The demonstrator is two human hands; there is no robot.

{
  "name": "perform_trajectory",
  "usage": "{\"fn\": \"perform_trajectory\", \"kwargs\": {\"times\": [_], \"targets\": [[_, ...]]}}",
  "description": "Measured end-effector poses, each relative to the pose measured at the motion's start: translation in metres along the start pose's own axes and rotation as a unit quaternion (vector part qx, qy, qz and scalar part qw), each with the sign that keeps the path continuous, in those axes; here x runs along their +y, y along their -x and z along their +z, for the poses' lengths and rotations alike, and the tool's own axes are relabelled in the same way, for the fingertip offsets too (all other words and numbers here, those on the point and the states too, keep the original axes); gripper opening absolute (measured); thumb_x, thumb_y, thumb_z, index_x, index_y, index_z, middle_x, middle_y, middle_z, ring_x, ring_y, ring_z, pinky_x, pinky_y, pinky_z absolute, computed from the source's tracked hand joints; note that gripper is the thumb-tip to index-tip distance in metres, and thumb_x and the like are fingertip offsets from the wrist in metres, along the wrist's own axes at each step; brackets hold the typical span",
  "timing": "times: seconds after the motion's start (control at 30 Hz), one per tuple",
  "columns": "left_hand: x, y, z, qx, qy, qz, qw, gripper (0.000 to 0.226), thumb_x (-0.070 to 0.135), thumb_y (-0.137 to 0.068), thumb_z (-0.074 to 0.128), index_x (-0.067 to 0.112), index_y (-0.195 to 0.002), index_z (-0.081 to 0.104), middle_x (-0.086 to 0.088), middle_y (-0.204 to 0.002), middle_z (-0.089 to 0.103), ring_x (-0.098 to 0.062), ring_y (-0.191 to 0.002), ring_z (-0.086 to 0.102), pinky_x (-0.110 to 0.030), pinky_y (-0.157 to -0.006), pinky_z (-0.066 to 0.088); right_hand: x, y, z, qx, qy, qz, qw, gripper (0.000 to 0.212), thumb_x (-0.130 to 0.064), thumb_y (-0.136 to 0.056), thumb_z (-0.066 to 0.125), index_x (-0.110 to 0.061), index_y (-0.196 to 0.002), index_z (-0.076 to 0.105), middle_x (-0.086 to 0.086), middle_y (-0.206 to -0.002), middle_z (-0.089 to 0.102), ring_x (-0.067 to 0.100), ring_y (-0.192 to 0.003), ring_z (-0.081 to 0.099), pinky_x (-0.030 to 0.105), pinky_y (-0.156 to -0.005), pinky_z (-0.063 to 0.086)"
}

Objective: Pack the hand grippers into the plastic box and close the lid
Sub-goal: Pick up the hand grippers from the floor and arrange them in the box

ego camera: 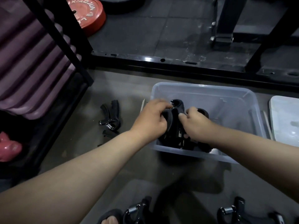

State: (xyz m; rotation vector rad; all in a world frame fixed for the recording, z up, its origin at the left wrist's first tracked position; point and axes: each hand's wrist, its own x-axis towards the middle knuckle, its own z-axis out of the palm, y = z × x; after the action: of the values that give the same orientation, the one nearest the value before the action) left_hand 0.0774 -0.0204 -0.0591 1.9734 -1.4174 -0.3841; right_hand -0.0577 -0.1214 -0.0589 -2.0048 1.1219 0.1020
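- The plastic box (202,87) stands open on the smooth grey floor (113,88). It is a frosted, translucent tub, rectangular with rounded corners and a thick rolled rim.
- The left hand (150,121) has its fingers curled round a clump of hand grippers (175,109), held over the box's near left corner.
- The right hand (196,126) clasps the same clump from the other side. Its fingers are folded round a handle and its thumb is pressed along the top.
- The clump is matte black, with curved, padded-looking handles and a small glint of metal low down. Its lower part reaches inside the box by the near wall. How many pieces are tangled in it cannot be told.
- The lid (284,120) lies flat on the floor just right of the box. It is pale and glossy with rounded corners, and the edge of the view cuts it off.
- A loose gripper (111,118) lies on the floor left of the box, apart from it. It has black handles and a bright coil spring.
- Two more lie at the bottom of the view, a near-left gripper (137,209) and a near-right gripper (228,211), each with a shiny steel coil.
- Behind the box runs a glossy black steel bar (145,59), and beyond it are scuffed dark rubber tiles (161,29).
- A round red weight plate (88,15) with raised lettering sits at the upper left.
- Ribbed purple rolled mats (27,65) fill the rack at the left, with a glossy pink weight (8,147) below them.
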Motion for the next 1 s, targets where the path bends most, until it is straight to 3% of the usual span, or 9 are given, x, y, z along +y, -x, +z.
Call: {"fn": "perform_trajectory", "kwargs": {"times": [0.17, 0.33, 0.43, 0.5, 0.63, 0.7, 0.8, 0.93, 1.0], "targets": [[0.001, 0.002, 0.002, 0.006, -0.024, 0.007, 1.0, 0.049, -0.004, -0.069, 0.045, 0.011, -0.109, 0.069, 0.002, -0.118, 0.061, -0.017, -0.114, 0.055, -0.033, -0.103, 0.042, 0.002, 0.003, -0.012, -0.034, 0.182, -0.009, 0.983, 0.031, -0.04, -0.101, 0.035, -0.013, -0.102, 0.048, 0.01, -0.099, 0.063, 0.026, -0.083, 0.053, 0.034, -0.068, 0.038], [0.002, 0.004, 0.001, 0.015, -0.018, -0.007, 1.0, 0.049, -0.007, -0.069, 0.046, 0.011, -0.108, 0.069, 0.003, -0.117, 0.062, -0.014, -0.114, 0.054, -0.026, -0.103, 0.041, 0.002, 0.0, -0.005, -0.06, 0.167, -0.015, 0.984, 0.043, -0.047, -0.088, 0.056, -0.012, -0.109, 0.045, 0.003, -0.09, 0.065, 0.022, -0.083, 0.063, 0.033, -0.073, 0.051], [0.004, 0.003, 0.001, 0.025, -0.001, -0.012, 1.0, 0.047, -0.007, -0.069, 0.046, 0.011, -0.105, 0.07, 0.003, -0.112, 0.063, -0.014, -0.109, 0.056, -0.023, -0.1, 0.042, 0.0, -0.002, 0.0, -0.048, 0.055, -0.001, 0.997, 0.032, -0.041, -0.09, 0.058, -0.011, -0.099, 0.047, 0.005, -0.068, 0.068, 0.012, -0.049, 0.064, 0.023, -0.043, 0.046], [0.004, 0.003, 0.0, 0.042, 0.018, -0.019, 0.999, 0.046, -0.007, -0.068, 0.045, 0.011, -0.102, 0.071, 0.003, -0.109, 0.064, -0.014, -0.106, 0.058, -0.023, -0.098, 0.043, -0.003, -0.002, -0.002, -0.038, 0.023, -0.012, 0.999, 0.029, -0.039, -0.095, 0.054, -0.011, -0.095, 0.046, 0.007, -0.061, 0.069, 0.011, -0.04, 0.062, 0.022, -0.036, 0.043], [0.001, 0.005, 0.002, 0.038, 0.015, -0.016, 0.999, 0.046, -0.006, -0.068, 0.045, 0.012, -0.101, 0.071, 0.004, -0.109, 0.064, -0.014, -0.107, 0.058, -0.023, -0.099, 0.043, 0.001, -0.004, -0.008, -0.054, 0.07, -0.002, 0.996, 0.029, -0.029, -0.1, 0.039, -0.003, -0.098, 0.05, 0.015, -0.075, 0.071, 0.025, -0.056, 0.066, 0.032, -0.055, 0.056], [0.001, 0.005, 0.003, 0.032, 0.008, -0.01, 0.999, 0.046, -0.005, -0.067, 0.045, 0.012, -0.1, 0.072, 0.004, -0.109, 0.064, -0.014, -0.107, 0.058, -0.024, -0.099, 0.043, 0.001, -0.004, -0.007, -0.039, 0.082, 0.005, 0.996, 0.035, -0.036, -0.098, 0.04, -0.004, -0.097, 0.052, 0.016, -0.082, 0.069, 0.027, -0.066, 0.065, 0.033, -0.064, 0.055], [0.001, 0.004, 0.002, 0.035, 0.006, -0.018, 0.999, 0.046, -0.004, -0.067, 0.045, 0.012, -0.101, 0.071, 0.004, -0.11, 0.064, -0.014, -0.108, 0.057, -0.024, -0.1, 0.042, -0.008, -0.006, 0.001, -0.043, 0.101, 0.009, 0.994, 0.045, -0.051, -0.089, 0.049, -0.007, -0.097, 0.049, 0.009, -0.08, 0.067, 0.024, -0.07, 0.063, 0.029, -0.061, 0.048], [0.0, 0.005, 0.002, 0.029, 0.005, -0.017, 0.999, 0.046, -0.004, -0.068, 0.044, 0.012, -0.103, 0.071, 0.004, -0.112, 0.063, -0.014, -0.109, 0.056, -0.025, -0.1, 0.043, -0.025, -0.009, -0.006, -0.008, 0.169, -0.005, 0.986, 0.026, -0.037, -0.085, 0.055, -0.013, -0.075, 0.052, 0.003, -0.07, 0.059, 0.016, -0.06, 0.055, 0.024, -0.048, 0.036], [0.002, 0.005, 0.001, 0.03, 0.005, -0.018, 0.999, 0.046, -0.005, -0.069, 0.046, 0.011, -0.103, 0.071, 0.003, -0.112, 0.064, -0.015, -0.109, 0.056, -0.025, -0.1, 0.043, -0.028, -0.015, -0.008, -0.007, 0.17, 0.021, 0.985, 0.037, -0.043, -0.087, 0.051, -0.007, -0.095, 0.054, 0.006, -0.081, 0.062, 0.018, -0.067, 0.057, 0.026, -0.054, 0.04]]}}
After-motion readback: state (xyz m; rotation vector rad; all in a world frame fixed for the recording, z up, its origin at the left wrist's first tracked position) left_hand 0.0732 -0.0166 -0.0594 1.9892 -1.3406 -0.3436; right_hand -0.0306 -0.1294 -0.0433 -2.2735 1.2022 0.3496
